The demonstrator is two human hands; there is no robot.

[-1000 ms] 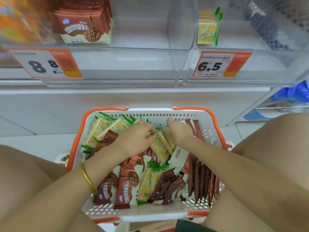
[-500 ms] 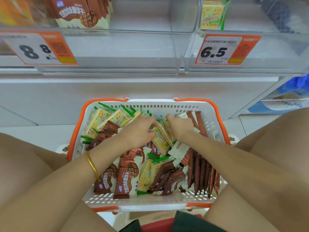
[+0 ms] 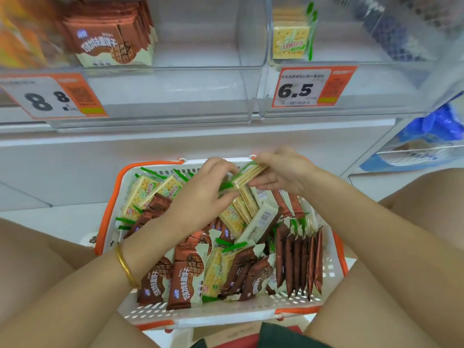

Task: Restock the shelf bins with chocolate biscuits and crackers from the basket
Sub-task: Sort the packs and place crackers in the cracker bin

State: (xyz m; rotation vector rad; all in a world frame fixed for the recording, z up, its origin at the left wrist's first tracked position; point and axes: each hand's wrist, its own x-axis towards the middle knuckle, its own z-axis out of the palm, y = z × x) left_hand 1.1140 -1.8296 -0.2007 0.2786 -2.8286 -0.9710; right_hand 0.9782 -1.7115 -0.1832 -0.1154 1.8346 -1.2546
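Observation:
A white basket with orange rim (image 3: 108, 217) sits between my knees, full of brown chocolate biscuit packs (image 3: 185, 277) and yellow-green cracker packs (image 3: 148, 189). Both hands hold a small stack of cracker packs (image 3: 247, 174) lifted over the basket's far edge. My left hand (image 3: 203, 197) grips its lower left end. My right hand (image 3: 283, 169) pinches its upper right end. On the shelf above, the left clear bin (image 3: 175, 91) holds chocolate biscuit packs (image 3: 113, 38), and the right clear bin (image 3: 376, 96) holds a few cracker packs (image 3: 291, 36).
Price tags reading 8.8 (image 3: 50, 96) and 6.5 (image 3: 308, 86) hang on the bin fronts. Orange packs (image 3: 17, 33) fill a bin at far left. A lower shelf at right holds blue bags (image 3: 434, 129). My knees flank the basket.
Both hands closed on several cracker packs inside the basket and raised them toward the far rim. The view tilted, so the shelf bins sit lower in frame.

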